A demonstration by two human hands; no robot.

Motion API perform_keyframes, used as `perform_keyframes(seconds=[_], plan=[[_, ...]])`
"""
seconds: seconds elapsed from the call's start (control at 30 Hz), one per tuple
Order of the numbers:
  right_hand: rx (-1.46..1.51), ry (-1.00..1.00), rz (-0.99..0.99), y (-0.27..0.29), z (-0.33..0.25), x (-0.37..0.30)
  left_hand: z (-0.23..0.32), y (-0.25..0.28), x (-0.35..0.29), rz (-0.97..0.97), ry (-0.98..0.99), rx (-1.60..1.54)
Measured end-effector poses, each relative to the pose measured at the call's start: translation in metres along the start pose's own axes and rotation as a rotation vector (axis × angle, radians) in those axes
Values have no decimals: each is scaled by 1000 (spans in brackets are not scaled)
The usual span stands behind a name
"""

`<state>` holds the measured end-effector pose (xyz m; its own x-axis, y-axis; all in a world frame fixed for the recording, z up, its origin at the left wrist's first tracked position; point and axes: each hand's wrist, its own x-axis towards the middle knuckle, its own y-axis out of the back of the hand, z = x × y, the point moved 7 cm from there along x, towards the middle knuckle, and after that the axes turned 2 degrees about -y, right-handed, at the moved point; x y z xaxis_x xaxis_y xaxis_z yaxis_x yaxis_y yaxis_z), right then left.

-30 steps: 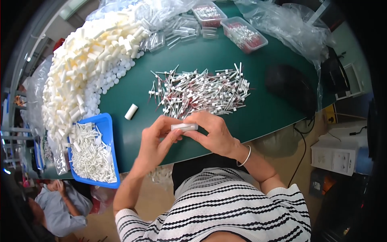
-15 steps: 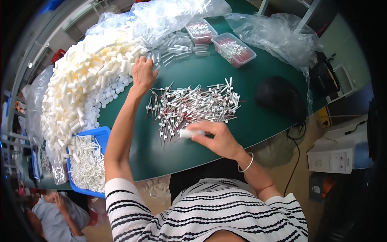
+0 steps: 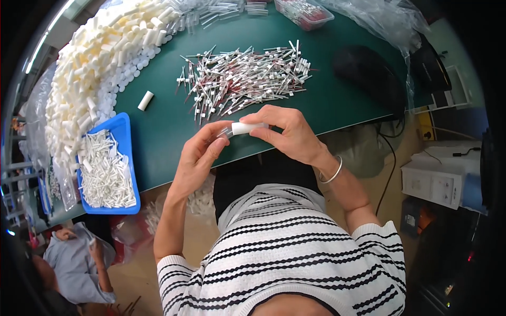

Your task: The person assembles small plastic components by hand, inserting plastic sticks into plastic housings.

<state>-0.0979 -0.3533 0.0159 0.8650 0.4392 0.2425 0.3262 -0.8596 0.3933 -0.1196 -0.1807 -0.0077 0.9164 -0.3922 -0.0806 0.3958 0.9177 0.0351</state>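
My left hand (image 3: pixel 196 158) pinches a clear plastic tube (image 3: pixel 226 132) between thumb and fingertips. Close against the tube's end is a white cylinder (image 3: pixel 241 128), which my right hand (image 3: pixel 290 129) grips by its other end with thumb and fingers. Whether the tube goes into the cylinder or only meets it, I cannot tell. Both hands are above the near table edge. Just beyond them lies a loose heap of thin white-and-red sticks (image 3: pixel 247 79) with small white collars. One more white cylinder (image 3: pixel 145 100) lies alone on the green table (image 3: pixel 163 121).
A big pile of cream-white cylinders (image 3: pixel 87 73) edged with white discs (image 3: pixel 124 79) covers the left side. Nearby sits a blue tray (image 3: pixel 136 195) of small white rods. Clear tubes (image 3: pixel 219 11) and a plastic box (image 3: pixel 305 13) stand at the back. Another person (image 3: pixel 79 258) sits lower left.
My left hand has come back from the far clear tubes to my right hand, now with a clear tube in it. The view has shifted, so the table appears higher.
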Motion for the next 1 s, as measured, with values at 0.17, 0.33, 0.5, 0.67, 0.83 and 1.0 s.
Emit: perform_keyframes(seconds=[0.17, 0.33, 0.5, 0.67, 0.83, 1.0], plan=[[-322, 264, 20, -10, -30, -16, 17, -13, -19, 81, -199, 426], [-121, 222, -77, -18, -29, -18, 12, -17, -30, 67, -92, 349], [165, 17, -245, -19, -17, -26, -5, -25, -35, -71, 52, 209], [369, -269, -325, -35, 2, -39, -22, -31, -44, -69, 142, 210], [398, -266, -356, -40, 5, -47, -18, -41, -50, -60, 3, 341], [201, -223, -366, -40, 5, -61, -43, -56, -56, -91, 71, 219]])
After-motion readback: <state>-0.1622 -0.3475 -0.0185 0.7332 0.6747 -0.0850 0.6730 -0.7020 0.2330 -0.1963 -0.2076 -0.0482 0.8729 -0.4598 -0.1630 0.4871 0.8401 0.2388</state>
